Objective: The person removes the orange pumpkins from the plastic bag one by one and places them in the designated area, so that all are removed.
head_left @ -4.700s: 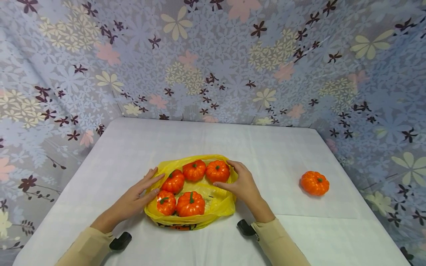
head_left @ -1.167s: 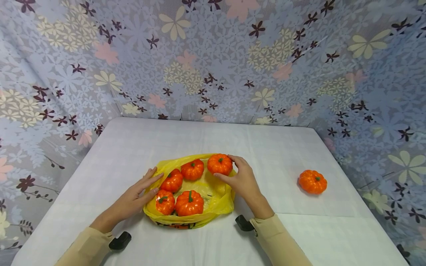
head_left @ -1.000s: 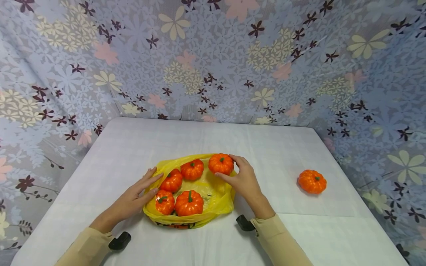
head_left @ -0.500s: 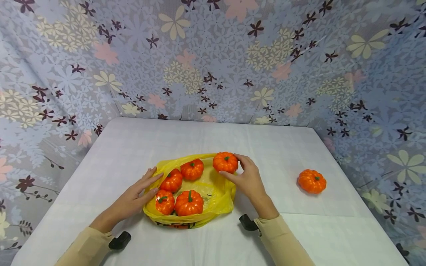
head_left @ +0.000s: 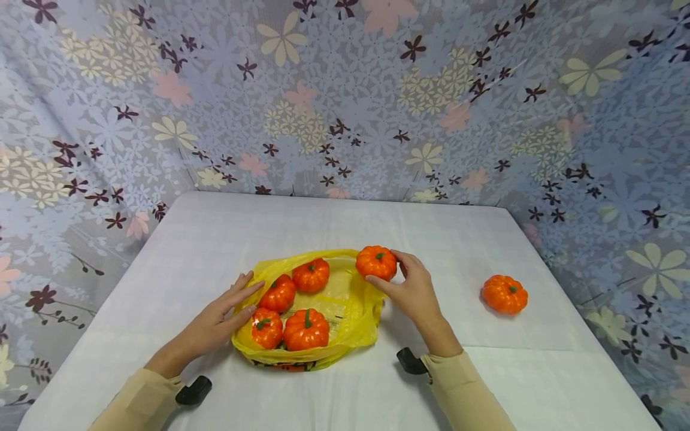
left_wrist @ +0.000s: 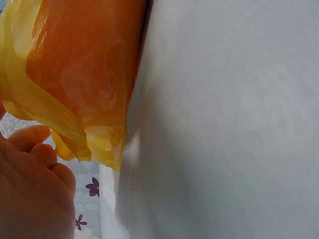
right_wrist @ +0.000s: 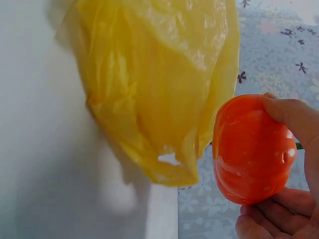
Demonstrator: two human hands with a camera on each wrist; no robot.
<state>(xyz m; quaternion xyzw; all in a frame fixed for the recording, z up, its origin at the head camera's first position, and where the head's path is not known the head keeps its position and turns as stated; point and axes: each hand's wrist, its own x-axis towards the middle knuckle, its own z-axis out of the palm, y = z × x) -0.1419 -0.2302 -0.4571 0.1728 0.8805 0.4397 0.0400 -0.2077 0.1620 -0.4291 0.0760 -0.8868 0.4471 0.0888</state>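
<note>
My right hand point(head_left: 414, 293) grips a small glossy orange pumpkin point(head_left: 375, 263) between thumb and fingers, at the right rim of a yellow plastic bag point(head_left: 356, 335). In the right wrist view this pumpkin point(right_wrist: 254, 149) is off the table and beside the bag point(right_wrist: 149, 99). The bag lies with its mouth spread, and several more orange pumpkins point(head_left: 307, 330) with green stems sit inside. At the bag's left rim my left hand point(head_left: 215, 323) rests with extended fingers. Through the yellow plastic in the left wrist view, a pumpkin point(left_wrist: 84, 59) shows orange.
Another orange pumpkin point(head_left: 505, 294) lies on the white-covered table point(head_left: 431, 389) at the right. Floral fabric point(head_left: 345, 102) hangs behind the table and along both sides. A black wrist device point(head_left: 412, 361) sits under each cuff.
My right hand has taken hold of the pumpkin from the bag's back right, raised it and shifted it rightward to the rim. The left hand stays nearly still.
</note>
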